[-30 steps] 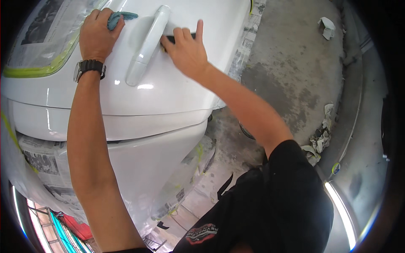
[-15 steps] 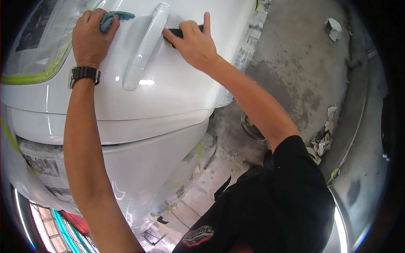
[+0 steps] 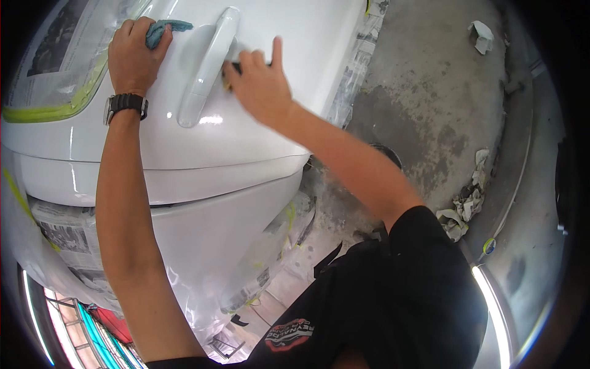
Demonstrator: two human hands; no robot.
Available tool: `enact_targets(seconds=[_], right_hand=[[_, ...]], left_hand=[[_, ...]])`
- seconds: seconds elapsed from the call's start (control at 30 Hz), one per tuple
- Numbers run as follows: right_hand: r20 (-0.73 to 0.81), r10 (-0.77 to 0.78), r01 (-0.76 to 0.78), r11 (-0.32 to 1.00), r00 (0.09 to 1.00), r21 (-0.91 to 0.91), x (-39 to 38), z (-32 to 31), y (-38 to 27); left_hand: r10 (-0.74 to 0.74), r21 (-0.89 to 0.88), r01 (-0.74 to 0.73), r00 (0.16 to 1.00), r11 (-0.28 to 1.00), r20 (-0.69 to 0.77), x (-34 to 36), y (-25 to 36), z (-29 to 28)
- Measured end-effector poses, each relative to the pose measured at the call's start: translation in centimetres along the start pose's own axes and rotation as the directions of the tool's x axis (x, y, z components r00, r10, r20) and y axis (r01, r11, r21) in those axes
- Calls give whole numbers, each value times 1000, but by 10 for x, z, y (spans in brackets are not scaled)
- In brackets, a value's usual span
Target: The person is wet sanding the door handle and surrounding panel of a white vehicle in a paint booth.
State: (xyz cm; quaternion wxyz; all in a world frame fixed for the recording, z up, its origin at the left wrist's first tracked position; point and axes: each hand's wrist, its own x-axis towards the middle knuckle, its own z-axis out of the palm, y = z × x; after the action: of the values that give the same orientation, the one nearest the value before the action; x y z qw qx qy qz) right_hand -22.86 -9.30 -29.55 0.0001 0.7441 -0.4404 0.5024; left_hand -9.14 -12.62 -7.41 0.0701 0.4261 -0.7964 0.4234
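Note:
A glossy white car door with a white door handle fills the upper left. My left hand rests against the panel left of the handle. Its fingers are closed on a crumpled teal cloth. Right of the handle, my right hand presses a dark, flat pad to the door. Most of the pad lies hidden under my fingers, and a bit of yellow shows at its edge. One finger of that hand sticks up; the hand is slightly blurred.
Newspaper and yellow-green masking tape cover the window. More masking paper hangs on adjoining body parts. Crumpled paper and a white scrap lie on the concrete floor at right. A tape roll is beside the wall.
My right hand has slid with the pad down and left along the door, closer to the handle. My left hand stays on the cloth, nearly still.

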Motion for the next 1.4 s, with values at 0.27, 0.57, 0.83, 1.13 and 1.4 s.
enact_targets(seconds=[0.27,0.57,0.83,1.13,1.4], right_hand=[[-44,24,-28,995,999,-98,6,10,-5],[-88,4,-17,989,996,-150,12,8,2],[-112,-30,7,980,993,-199,12,11,7],[-46,-21,12,983,999,-183,25,16,-9],[35,63,-56,983,997,-174,10,-1,-4]], left_hand=[[-5,1,5,1000,1000,2,5,3,-1],[17,4,-17,1000,1000,-10,1,5,-2],[33,44,-32,999,998,-3,1,8,0],[55,-26,-56,998,998,-44,2,-17,-6],[-31,-35,29,997,999,-73,-1,9,4]])
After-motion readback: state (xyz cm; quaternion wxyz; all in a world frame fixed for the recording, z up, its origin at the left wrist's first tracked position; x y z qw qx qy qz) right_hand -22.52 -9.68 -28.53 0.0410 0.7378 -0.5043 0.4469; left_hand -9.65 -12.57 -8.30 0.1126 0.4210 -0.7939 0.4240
